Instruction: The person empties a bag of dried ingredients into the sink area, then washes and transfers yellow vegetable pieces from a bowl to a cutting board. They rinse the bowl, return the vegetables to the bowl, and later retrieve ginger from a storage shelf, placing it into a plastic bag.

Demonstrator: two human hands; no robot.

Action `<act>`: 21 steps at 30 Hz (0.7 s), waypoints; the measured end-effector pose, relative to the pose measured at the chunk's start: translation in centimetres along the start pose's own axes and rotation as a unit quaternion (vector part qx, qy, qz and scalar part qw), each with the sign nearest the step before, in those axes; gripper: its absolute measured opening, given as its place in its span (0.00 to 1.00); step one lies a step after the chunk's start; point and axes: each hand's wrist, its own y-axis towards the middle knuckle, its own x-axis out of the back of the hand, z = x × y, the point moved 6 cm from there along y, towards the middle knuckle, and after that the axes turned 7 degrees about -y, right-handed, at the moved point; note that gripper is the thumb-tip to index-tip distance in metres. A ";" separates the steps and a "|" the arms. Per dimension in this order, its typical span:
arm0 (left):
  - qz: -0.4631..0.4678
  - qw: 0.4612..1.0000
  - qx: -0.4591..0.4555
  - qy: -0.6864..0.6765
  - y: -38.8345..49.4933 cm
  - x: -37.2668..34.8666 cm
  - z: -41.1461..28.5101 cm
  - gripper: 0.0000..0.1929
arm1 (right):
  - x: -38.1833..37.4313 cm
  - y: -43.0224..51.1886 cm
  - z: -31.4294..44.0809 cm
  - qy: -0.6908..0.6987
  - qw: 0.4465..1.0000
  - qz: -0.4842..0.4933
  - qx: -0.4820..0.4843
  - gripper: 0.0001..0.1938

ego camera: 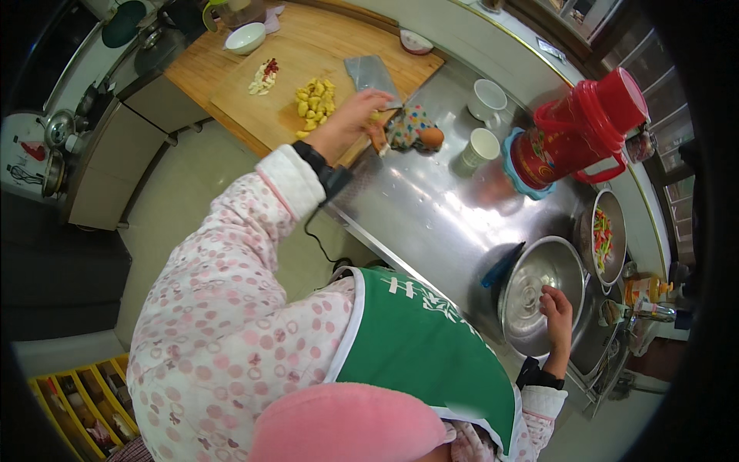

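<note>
My left hand (355, 118) reaches over the right end of a wooden cutting board (242, 104). Its fingers lie across the middle of a cleaver (369, 72), between the grey blade and the wooden handle; whether they grip it is hidden. Left of the hand lies a pile of yellow chunks (314, 103), with sliced garlic and chopped red chilli (264, 78) beyond. Close to the handle, an egg (431, 137) rests at a polka-dot cloth or bag (409, 126). Above a metal basin (525, 306) hangs my right hand (557, 309), with nothing in its loosely curled fingers.
A red thermos flask (568, 136) stands on the steel counter (398, 196), near a white mug (486, 99) and a paper cup (481, 145). A colander (616, 219) holds chopped peppers by the sink (594, 346). A white bowl (245, 38) sits at the board's far end.
</note>
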 end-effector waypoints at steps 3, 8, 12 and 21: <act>-0.064 0.970 -0.052 0.230 3.4 8.6 -2.2 0.10 | -1.2 0.4 1.8 0.005 0.999 -0.029 -0.018 0.13; -0.091 0.749 -0.270 0.599 5.8 12.3 -3.3 0.08 | -3.2 1.4 4.0 -0.010 0.999 -0.043 0.016 0.13; -0.064 0.735 -0.225 0.637 5.3 12.8 -1.0 0.10 | -4.1 1.1 4.5 -0.009 0.998 -0.064 0.013 0.13; -0.006 0.727 -0.310 0.613 4.0 12.7 -2.4 0.20 | -3.0 -1.1 2.9 -0.053 0.989 -0.130 -0.040 0.13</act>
